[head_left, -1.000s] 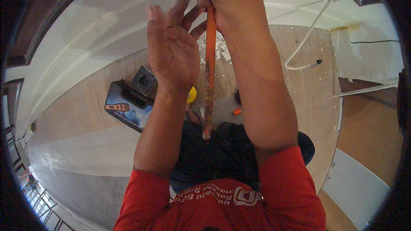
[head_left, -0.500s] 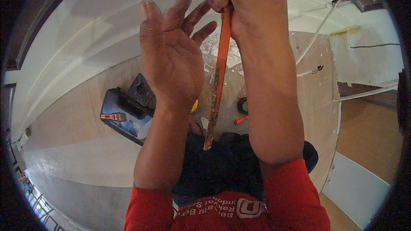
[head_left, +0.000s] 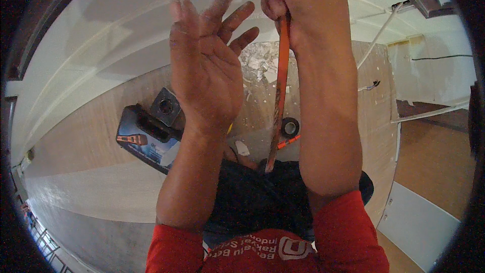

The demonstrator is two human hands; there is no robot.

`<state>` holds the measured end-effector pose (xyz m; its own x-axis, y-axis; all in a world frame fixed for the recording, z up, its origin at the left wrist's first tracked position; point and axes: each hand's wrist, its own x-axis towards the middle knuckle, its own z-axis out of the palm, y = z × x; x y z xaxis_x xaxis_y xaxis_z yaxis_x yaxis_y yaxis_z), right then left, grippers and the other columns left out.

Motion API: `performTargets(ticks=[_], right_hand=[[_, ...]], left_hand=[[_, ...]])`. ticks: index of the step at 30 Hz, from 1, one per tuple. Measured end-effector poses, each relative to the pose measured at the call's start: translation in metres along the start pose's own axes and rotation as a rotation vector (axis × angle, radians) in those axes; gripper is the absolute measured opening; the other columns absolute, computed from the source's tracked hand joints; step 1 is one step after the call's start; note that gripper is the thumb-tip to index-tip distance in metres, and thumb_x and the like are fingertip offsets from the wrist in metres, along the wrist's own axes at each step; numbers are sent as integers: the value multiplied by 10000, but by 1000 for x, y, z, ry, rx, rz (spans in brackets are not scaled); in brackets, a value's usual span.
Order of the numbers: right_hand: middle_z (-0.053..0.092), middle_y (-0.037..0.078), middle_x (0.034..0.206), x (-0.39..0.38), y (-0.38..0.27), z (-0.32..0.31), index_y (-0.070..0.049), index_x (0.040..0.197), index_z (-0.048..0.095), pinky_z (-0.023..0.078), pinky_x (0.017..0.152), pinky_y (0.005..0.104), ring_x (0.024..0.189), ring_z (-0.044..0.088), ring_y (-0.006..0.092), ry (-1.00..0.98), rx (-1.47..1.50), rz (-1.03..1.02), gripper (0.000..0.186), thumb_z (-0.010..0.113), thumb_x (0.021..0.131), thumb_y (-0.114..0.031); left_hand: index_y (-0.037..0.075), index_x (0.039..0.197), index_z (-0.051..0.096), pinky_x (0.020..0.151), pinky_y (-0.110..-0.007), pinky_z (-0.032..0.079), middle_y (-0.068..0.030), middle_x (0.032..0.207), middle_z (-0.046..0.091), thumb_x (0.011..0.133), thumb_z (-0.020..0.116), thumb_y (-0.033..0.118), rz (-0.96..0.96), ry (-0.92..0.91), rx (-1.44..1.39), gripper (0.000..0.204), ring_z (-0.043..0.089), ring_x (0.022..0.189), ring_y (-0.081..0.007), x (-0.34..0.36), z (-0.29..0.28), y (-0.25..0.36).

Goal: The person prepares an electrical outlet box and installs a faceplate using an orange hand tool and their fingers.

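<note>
My left hand (head_left: 209, 73) is raised with its palm showing and its fingers spread, holding nothing; pale dust coats the fingertips. Close by on its right, at the upper edge, my right hand (head_left: 308, 7) is closed around a long, flat orange bar (head_left: 282, 81). The bar hangs down from the fist toward my lap, and its lower end looks worn and smeared. Its upper end is hidden in my grip or out of the picture. Behind both hands rises a white wall surface (head_left: 136, 35).
Broken white debris (head_left: 260, 65) lies scattered on the floor beyond my lap. Nearer are a black tape roll (head_left: 290, 127) and an orange tool (head_left: 289, 142). A printed case (head_left: 134, 141) and a black square piece (head_left: 166, 105) sit left. White cable (head_left: 376, 43) hangs at right.
My right hand and the orange bar have shifted right and slightly down, bringing the tape roll into fuller view. The left hand stays spread, moved very slightly right.
</note>
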<state>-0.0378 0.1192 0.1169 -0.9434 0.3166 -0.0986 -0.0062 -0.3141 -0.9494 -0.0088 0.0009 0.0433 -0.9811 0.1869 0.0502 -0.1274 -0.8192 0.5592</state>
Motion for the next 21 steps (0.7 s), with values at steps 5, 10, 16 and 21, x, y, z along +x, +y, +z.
performTargets(ticks=[5,10,16,21], right_hand=[[470,-5,557,4,1,5,-43,930,600,316,361,268,390,415,115,85,-23,63,220,522,1024,-225],[468,-23,523,10,14,-20,-26,1015,603,344,340,270,348,410,109,-244,506,158,190,494,1032,-181],[469,-36,509,15,23,-25,1,1034,604,363,316,256,337,433,91,-412,843,268,202,482,1030,-160],[493,-34,519,11,23,-19,21,1024,599,355,325,248,341,428,80,-371,921,267,227,458,1039,-156]], left_hand=[[262,1378,447,963,-449,439,-155,1438,521,1032,332,555,-24,-7,15,468,550,1231,-310,-1,0,-1],[245,1385,438,969,-462,446,-181,1439,513,1042,321,533,-44,6,-22,462,553,1225,-303,0,5,-2],[188,1351,465,969,-456,457,-196,1440,506,1048,324,517,-55,7,-6,469,553,1221,-286,0,0,-3],[153,1310,508,965,-445,462,-188,1442,502,1047,332,519,-49,22,48,484,555,1207,-268,-1,1,-5]])
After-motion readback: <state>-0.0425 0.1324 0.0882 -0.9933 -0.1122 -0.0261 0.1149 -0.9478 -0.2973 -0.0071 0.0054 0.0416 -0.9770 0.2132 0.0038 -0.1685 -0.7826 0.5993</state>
